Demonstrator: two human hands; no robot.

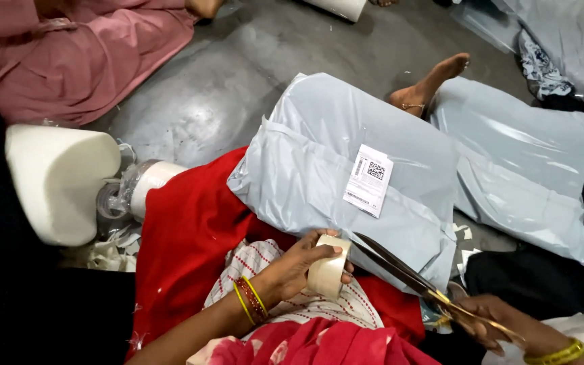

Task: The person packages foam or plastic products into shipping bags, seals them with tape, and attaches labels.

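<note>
Hands at work over a grey poly mailer bag (346, 155) that lies across the person's lap on red cloth (190, 230), a white shipping label (368, 180) stuck face-up near its lower edge. Left hand (299, 265), with bangles at the wrist, has its fingers curled closed around a roll of pale tape (328, 269), gripping it just beside the parcel's edge so the roll faces the seam. Right hand (501, 324) is closed on the handles of gold-coloured scissors (407, 274); the blades, slightly parted, point toward the roll, their tips almost touching it, as suits cutting a strip. A second grey mailer (522, 162) lies to the right on the concrete floor (217, 88), beside another person's bare foot (430, 82). Large white rolls (55, 179) stand at left, within reach.
</note>
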